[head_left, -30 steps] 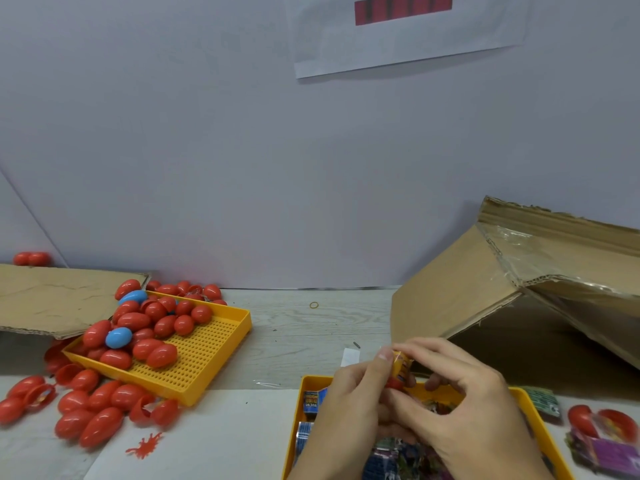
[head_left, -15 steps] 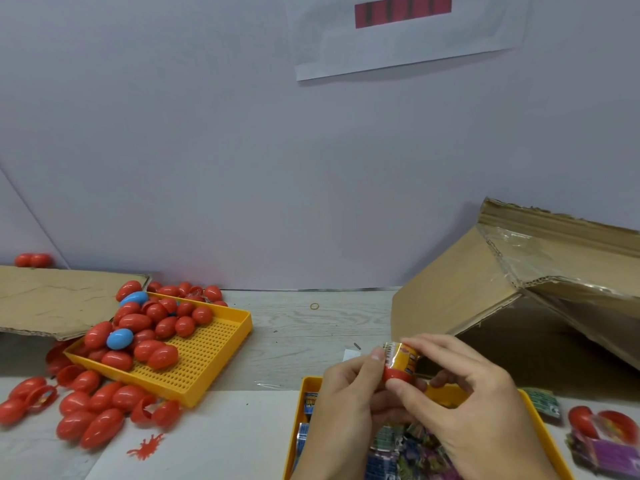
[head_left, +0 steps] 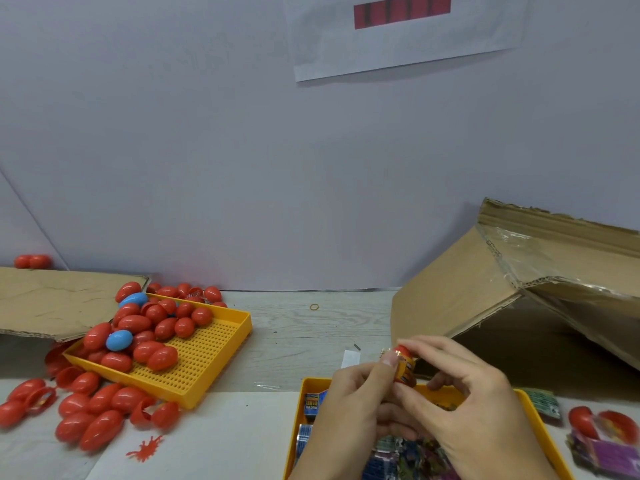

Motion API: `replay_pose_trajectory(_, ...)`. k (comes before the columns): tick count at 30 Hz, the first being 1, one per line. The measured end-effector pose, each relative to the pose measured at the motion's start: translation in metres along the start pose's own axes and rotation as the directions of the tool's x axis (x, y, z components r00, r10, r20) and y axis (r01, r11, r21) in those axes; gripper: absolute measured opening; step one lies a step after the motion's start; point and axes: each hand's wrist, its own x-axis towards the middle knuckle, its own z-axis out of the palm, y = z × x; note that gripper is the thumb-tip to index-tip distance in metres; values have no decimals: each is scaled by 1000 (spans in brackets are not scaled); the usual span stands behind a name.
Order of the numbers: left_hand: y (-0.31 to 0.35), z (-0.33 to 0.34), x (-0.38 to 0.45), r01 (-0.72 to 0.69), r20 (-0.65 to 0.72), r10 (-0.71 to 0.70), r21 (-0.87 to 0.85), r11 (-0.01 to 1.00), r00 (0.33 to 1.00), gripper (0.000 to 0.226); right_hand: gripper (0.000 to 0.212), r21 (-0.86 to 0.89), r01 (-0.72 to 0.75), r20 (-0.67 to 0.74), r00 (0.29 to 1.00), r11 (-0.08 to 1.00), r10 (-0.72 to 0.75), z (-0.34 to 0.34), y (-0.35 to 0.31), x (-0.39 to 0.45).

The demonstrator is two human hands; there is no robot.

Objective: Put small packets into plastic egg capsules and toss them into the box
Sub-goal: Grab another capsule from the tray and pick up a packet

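Both hands pinch one red egg (head_left: 403, 367) at lower centre — left hand (head_left: 349, 403), right hand (head_left: 460, 400) — looks light, hard, slick plastic; I'd hold its halves, packet (head_left: 406, 369) crinkly.

Red egg capsules (head_left: 152, 355) fill the perforated yellow tray (head_left: 204, 362) at left, with two light-blue capsules (head_left: 118, 340) among them; more red capsules (head_left: 90, 420) lie near it on the pale grey wood-grain table (head_left: 311, 334). A red splat shape (head_left: 145, 448) marks the white sheet (head_left: 214, 441). Brown cardboard box (head_left: 450, 289) at right. Near yellow tray (head_left: 311, 384) holds blue and purple printed packets (head_left: 313, 403). Orange-yellow packet (head_left: 405, 368) sits in a red capsule half (head_left: 403, 351). Far wall (head_left: 242, 150) is lavender-grey; its white paper (head_left: 398, 46) bears a red-and-black striped bar (head_left: 401, 10).
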Motion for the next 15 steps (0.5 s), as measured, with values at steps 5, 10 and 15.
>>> replay_pose_trajectory(5, 1, 0, -1, 29, -27, -30, -35, 999, 999, 53, 44, 24, 8, 23, 1000, 1000, -9, 0, 1, 1)
replay_pose_trajectory(10, 2, -1, -1, 34, -26, -35, -56, 998, 999, 51, 50, 63, 23, 20, 1000, 998, -25, 0, -2, 1)
replay_pose_trajectory(15, 3, -1, 0, -26, -103, 17, -86, 996, 995, 38, 51, 39, 26, 41, 999, 999, -28, 0, -3, 1)
